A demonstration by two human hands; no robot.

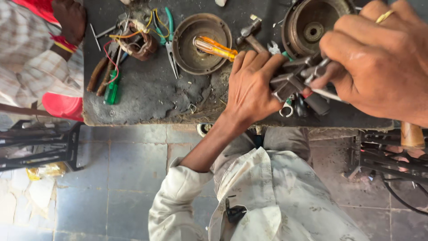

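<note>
grey metal tool [296,76] in both hands

No packages, labels, signs, screens.

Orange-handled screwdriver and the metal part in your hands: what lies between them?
In the head view, a hammer lies between the screwdriver and the metal part.

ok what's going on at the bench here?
The left hand grips a small grey metal part at the bench edge, while the right hand works on it with what look like pliers. An orange screwdriver lies across a round housing. A second housing, a hammer and a wire coil sit nearby. Another person's hand is at the bench's far left corner.
</note>
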